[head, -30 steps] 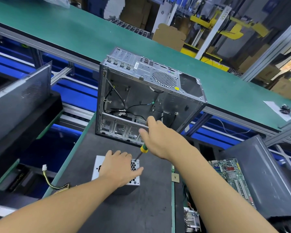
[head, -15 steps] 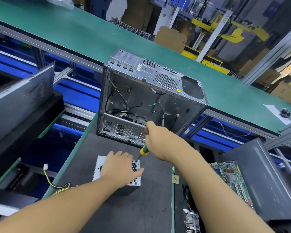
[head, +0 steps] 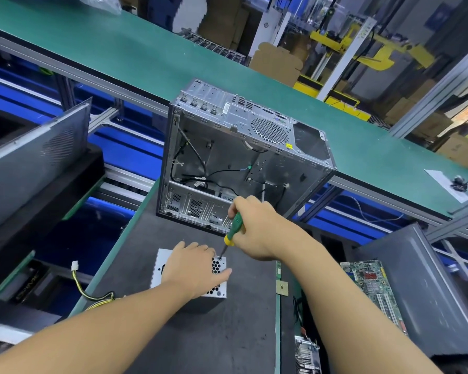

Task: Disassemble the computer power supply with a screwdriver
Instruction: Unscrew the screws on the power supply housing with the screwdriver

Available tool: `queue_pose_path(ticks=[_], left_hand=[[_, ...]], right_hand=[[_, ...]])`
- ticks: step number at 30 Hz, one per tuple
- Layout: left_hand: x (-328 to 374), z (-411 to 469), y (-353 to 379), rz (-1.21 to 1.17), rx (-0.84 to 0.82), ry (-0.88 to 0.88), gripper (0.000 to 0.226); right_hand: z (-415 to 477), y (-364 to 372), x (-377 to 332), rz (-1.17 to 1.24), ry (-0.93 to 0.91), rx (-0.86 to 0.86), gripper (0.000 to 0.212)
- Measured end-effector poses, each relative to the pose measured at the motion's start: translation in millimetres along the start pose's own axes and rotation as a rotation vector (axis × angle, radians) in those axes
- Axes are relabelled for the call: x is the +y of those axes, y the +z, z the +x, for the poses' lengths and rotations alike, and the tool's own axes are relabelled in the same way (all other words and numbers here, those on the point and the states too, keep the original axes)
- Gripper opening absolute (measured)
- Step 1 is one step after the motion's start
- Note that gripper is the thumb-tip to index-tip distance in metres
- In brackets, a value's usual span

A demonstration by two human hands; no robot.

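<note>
The left hand (head: 193, 268) presses flat on the silver perforated metal power supply box (head: 219, 268); the right hand (head: 257, 228) grips a green-and-yellow-handled screwdriver (head: 233, 229), tip at the box's corner.

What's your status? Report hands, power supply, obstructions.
Status: left hand flat on power supply, right hand gripping screwdriver. Tip at its far right corner. Computer case behind, not blocking.

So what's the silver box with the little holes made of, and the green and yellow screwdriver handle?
The silver box with honeycomb holes looks like thin sheet metal: pale grey sheen, punched holes. The green and yellow screwdriver handle looks like smooth plastic, brightly coloured and glossy, possibly rubbery.
</note>
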State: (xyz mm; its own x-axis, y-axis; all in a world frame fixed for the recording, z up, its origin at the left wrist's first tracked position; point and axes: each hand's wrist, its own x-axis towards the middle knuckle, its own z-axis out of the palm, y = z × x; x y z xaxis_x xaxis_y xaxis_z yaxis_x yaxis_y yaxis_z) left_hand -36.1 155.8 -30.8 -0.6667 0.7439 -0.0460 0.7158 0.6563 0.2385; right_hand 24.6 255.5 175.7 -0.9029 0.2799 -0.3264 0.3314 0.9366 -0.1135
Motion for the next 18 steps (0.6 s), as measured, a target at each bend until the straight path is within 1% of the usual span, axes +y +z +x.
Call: queue_pose_path(ticks=[1,4,5,7,9,10,12,13,15,18], left_hand=[[0,0,0,-0.003,0.003,0.0,0.084],[0,-1,1,-0.004,0.011,-0.003,0.084],[0,-1,1,-0.005,0.006,-0.004,0.085],[0,-1,-1,-0.022,-0.001,-0.002,0.083],[-1,-1,-3,-0.087,0.017,0.011,0.07],[-3,-2,-4,-0.153,0.038,0.017,0.06],[-6,-3,-6,-0.303,0.094,0.018,0.039],[-8,-3,-8,-0.353,0.109,0.016,0.033],[-11,-1,-13,-0.402,0.116,-0.002,0.027],[-15,3,-21,-0.466,0.101,-0.062,0.021]], right_hand=[[-1,2,-1,-0.022,0.032,0.03,0.028],[1,7,-5,-0.121,0.09,0.164,0.037],[2,7,-5,-0.133,0.074,0.181,0.033],[4,4,-4,-0.05,0.045,0.11,0.019],[4,1,-2,0.034,0.027,0.003,0.023],[4,1,-1,0.04,0.029,-0.006,0.024],[2,5,-1,0.03,0.065,0.057,0.024],[2,7,-1,0.02,0.085,0.097,0.026],[3,9,-2,0.003,0.063,0.135,0.024],[1,8,-3,0.035,-0.006,0.128,0.015]])
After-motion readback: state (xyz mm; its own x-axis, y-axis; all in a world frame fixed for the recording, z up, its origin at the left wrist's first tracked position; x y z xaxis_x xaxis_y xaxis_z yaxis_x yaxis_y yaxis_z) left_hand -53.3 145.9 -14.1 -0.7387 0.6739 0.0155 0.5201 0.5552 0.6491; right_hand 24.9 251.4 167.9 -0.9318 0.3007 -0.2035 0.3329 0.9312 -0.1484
